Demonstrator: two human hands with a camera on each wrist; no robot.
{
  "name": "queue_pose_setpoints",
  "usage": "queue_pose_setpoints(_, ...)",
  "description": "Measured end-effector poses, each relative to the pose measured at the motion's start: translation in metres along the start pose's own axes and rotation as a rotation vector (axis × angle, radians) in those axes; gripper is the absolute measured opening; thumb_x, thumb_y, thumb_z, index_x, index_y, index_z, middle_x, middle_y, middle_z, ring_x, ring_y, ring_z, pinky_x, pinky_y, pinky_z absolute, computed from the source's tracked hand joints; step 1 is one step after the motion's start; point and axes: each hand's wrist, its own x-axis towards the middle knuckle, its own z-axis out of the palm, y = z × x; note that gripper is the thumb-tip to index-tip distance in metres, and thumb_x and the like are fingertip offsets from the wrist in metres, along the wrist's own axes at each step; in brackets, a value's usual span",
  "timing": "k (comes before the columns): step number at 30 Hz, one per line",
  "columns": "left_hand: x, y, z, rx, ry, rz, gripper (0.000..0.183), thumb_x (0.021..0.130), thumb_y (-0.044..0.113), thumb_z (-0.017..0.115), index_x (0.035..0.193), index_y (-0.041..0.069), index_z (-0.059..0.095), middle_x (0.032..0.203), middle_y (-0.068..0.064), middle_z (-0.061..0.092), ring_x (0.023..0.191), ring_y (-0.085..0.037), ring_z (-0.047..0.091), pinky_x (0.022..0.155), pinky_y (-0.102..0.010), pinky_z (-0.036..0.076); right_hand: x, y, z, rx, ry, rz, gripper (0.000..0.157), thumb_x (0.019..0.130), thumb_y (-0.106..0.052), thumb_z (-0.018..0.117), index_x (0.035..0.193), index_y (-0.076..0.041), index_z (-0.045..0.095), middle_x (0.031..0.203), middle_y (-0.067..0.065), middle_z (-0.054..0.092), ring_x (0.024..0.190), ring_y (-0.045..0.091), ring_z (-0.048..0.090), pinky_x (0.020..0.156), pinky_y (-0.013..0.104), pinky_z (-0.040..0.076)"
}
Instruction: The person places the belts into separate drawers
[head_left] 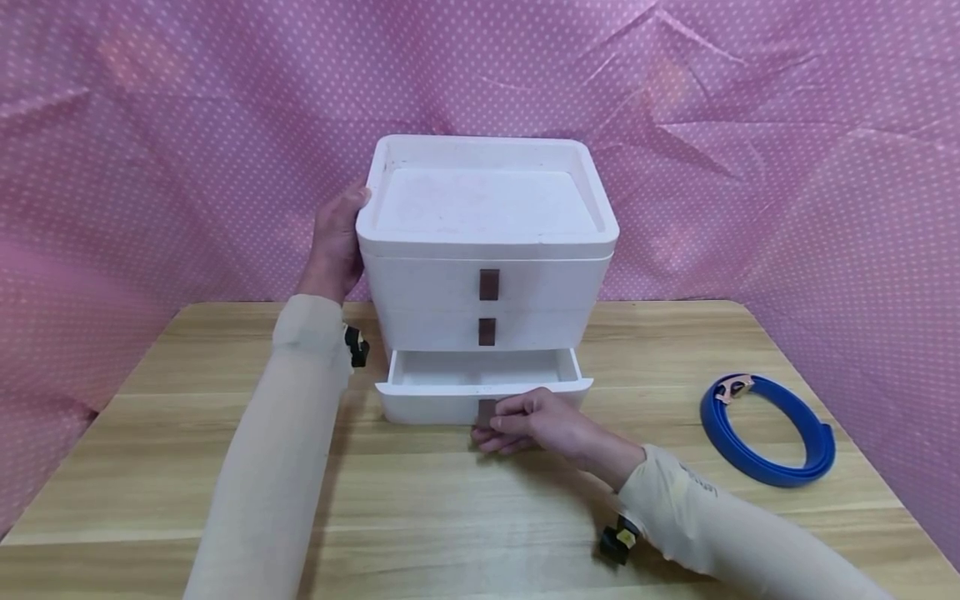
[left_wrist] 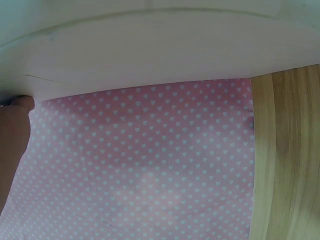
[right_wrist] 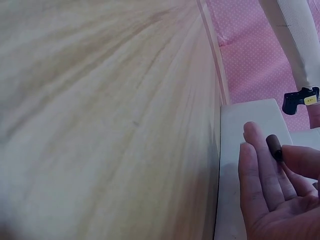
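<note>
A white drawer unit (head_left: 431, 287) stands on the table, its bottom drawer (head_left: 431, 406) pulled partway out, with no contents visible inside. My left hand (head_left: 337, 237) holds the unit's upper left side near the rim; some of its fingers are hidden. In the left wrist view, a digit (left_wrist: 23, 102) touches the white side wall (left_wrist: 150, 55). Between thumb and fingers, my right hand (head_left: 543, 425) pinches the brown pull tab (head_left: 486, 412) on the bottom drawer's front. The right wrist view shows this tab (right_wrist: 274, 146) against the thumb, other fingers extended below.
A coiled blue belt (head_left: 776, 477) with a gold-coloured buckle lies on the wooden table (head_left: 420, 533) at the right. The two upper drawers are closed, each with a brown tab (head_left: 489, 284). Pink dotted cloth (head_left: 225, 125) hangs behind and at both sides.
</note>
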Motion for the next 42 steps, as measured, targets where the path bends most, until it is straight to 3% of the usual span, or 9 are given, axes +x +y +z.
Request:
queue_pose_setpoints(9,-0.0013,-0.0004,0.0006,-0.039,-0.012,0.022,0.046,0.094,0.025,0.052,0.137,0.012,0.058,0.133,-0.011,0.059,0.116,-0.027,0.057,0.095,-0.034,0.050,-0.0028,0.0028,0.0013,-0.008,-0.009,-0.009,0.017,0.098,-0.002,0.054,0.102,0.011,0.063,0.110,0.023,0.068,0.099,0.033,0.069,0.089,0.044,0.055)
queue_pose_setpoints(27,-0.0024,-0.0003,-0.0005,-0.030,-0.001,0.014,0.044,0.093,0.027,0.054,0.135,0.017,0.061,0.129,-0.011,0.061,0.111,-0.025,0.059,0.091,-0.033,0.052,-0.0060,0.0032,0.0062,-0.031,-0.006,-0.030,0.020,0.098,-0.002,0.054,0.107,0.013,0.063,0.110,0.024,0.068,0.098,0.034,0.068,0.088,0.045,0.055)
queue_pose_setpoints(42,0.0050,-0.0036,-0.0023,-0.036,-0.007,0.007,0.044,0.094,0.029,0.054,0.136,0.019,0.061,0.128,-0.011,0.061,0.110,-0.025,0.059,0.090,-0.033,0.052,-0.0030,0.0037,0.0071,-0.024,0.016,-0.026,0.022,0.097,-0.002,0.055,0.111,0.012,0.063,0.110,0.024,0.067,0.097,0.033,0.069,0.086,0.044,0.056)
